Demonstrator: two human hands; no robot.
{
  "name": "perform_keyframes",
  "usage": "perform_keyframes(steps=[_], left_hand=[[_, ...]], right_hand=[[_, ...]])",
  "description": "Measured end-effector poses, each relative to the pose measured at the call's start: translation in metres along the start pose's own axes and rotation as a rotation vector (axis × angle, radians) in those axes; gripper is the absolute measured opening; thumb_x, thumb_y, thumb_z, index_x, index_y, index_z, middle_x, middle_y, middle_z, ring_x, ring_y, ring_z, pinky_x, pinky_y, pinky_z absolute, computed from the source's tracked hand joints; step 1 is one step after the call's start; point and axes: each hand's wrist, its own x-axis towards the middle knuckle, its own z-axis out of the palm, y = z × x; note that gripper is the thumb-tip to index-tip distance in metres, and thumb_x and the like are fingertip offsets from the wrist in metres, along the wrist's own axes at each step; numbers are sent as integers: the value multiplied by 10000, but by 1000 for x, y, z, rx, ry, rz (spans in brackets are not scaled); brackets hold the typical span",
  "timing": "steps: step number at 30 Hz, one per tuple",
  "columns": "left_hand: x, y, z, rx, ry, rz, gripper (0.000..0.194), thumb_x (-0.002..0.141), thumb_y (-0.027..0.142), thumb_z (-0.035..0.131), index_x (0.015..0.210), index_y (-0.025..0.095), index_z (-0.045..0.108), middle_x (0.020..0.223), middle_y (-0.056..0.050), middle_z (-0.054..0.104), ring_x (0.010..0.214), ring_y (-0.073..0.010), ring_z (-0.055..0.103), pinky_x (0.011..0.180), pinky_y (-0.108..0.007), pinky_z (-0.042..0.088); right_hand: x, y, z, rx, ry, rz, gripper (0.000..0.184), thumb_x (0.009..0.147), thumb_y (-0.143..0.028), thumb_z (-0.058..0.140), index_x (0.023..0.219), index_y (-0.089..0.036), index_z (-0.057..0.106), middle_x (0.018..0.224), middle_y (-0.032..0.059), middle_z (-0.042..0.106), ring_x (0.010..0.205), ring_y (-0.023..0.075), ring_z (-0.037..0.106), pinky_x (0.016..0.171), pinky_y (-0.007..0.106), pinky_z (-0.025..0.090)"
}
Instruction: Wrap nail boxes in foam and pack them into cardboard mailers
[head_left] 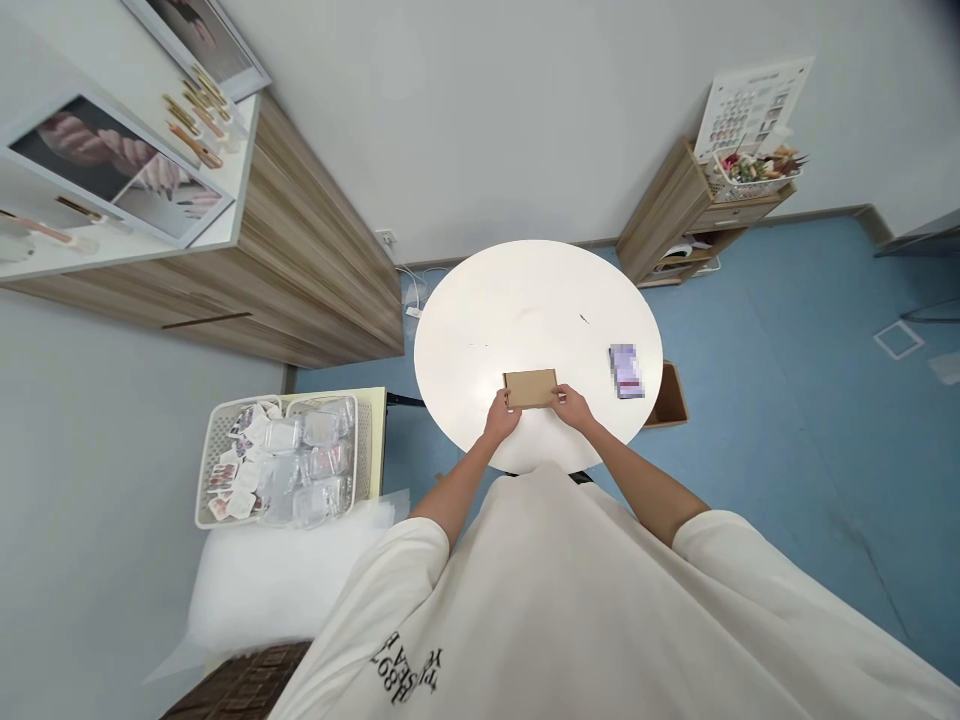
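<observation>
A small, flat cardboard box (530,390) is held level at the near part of a white round-edged table (480,300); whether its underside is touching the tabletop cannot be told. Its left end is pinched by the left hand (503,416), with the thumb laid over the near corner, and its right end is gripped in the same way by the right hand (574,408). To the right of the box, well apart from both hands, a purple rectangular item (627,371) is set near the table's edge, its details blurred by pixelation. A short dark mark (584,319) is seen on the tabletop beyond the box.

Beside the table on the right, a brown bin (667,398) is placed on the blue floor (787,420), partly covered by the tabletop. On the left, clear-wrapped packets (322,460) and printed cards (238,470) are kept in white plastic baskets (202,485), with white translucent wrapping sheets (277,570) piled just in front. Farther out, framed photographs (112,165) are propped on a wood-grain cabinet (322,230), and, at the far right, artificial-looking flowers (757,168) are held in a basket on a wooden side cabinet (664,220).
</observation>
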Motion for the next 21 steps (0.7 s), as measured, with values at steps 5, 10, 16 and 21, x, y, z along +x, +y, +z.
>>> perform_keyframes(steps=[5,10,16,21], left_hand=[[-2,26,-6,32,-8,60,574,812,214,660,1353,247,471,1414,-127,582,1266,-267,579,981,-397,489],[3,56,1,46,-23,139,547,829,220,645,1350,266,486,1417,-104,580,1256,-260,586,975,-389,493],[11,84,38,70,-37,203,539,847,232,634,1362,256,481,1445,-111,553,1267,-260,572,985,-392,489],[12,116,91,98,-96,246,536,853,225,623,1368,256,480,1460,-113,532,1284,-268,554,1005,-413,479]], right_hand=[[-13,-11,-15,75,119,-43,314,809,-304,601,1118,-258,624,1229,45,697,1080,222,669,878,354,549],[-20,-14,-42,129,229,-85,312,787,-295,580,1091,-254,637,1200,49,700,1082,238,658,925,392,535],[-19,10,-78,166,332,-95,336,791,-306,569,1110,-235,647,1188,68,699,1087,250,641,950,411,520],[-25,51,-120,160,426,-88,329,807,-314,558,1110,-224,650,1200,82,688,1114,261,614,977,420,501]])
